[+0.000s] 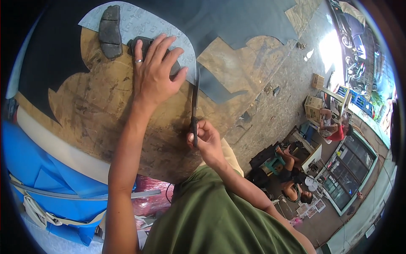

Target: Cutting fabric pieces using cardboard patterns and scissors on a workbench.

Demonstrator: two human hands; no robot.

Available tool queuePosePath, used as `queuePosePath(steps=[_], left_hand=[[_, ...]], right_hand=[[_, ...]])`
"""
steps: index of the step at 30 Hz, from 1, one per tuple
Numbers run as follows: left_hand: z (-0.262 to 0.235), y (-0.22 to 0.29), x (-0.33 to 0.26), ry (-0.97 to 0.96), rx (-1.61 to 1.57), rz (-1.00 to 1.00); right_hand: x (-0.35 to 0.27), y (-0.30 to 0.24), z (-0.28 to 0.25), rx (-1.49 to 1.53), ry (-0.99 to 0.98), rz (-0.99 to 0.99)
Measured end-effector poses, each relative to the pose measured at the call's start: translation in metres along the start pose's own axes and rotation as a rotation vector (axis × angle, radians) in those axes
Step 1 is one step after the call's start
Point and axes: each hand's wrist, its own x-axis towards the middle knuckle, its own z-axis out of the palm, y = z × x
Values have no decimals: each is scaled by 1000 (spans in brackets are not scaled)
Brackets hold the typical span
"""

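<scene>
My left hand (pixel 156 70) lies with fingers spread over a dark block (pixel 144 43), pressing it on a pale grey, curved-edged sheet (pixel 139 19). To its left, a dark grey brake pad (pixel 111 31) with a groove across it rests partly on that sheet and partly on the brown board (pixel 105 110). My right hand (pixel 207 142) is closed round the handle of long dark scissors (pixel 195 99), seen edge-on. Their blades point away from me and reach the right edge of the pale sheet, beside a dark offcut (pixel 218 86).
Black sheet material (pixel 245 19) spreads over the far side of the board. Blue sheeting (pixel 55 156) and a white roll (pixel 63 144) lie at the left. Scraps litter the concrete floor (pixel 270 110). Two people (pixel 294 188) sit at the right, near cardboard boxes (pixel 313 108).
</scene>
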Motion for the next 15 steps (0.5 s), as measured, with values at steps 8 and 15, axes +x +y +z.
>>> queuePosePath(steps=[8, 15], left_hand=[[-1, -1, -1, 3, -4, -2], [-1, -2, 0, -6, -13, -1]], right_hand=[[-6, -11, -1, -71, 67, 47], [14, -25, 1, -59, 41, -3]])
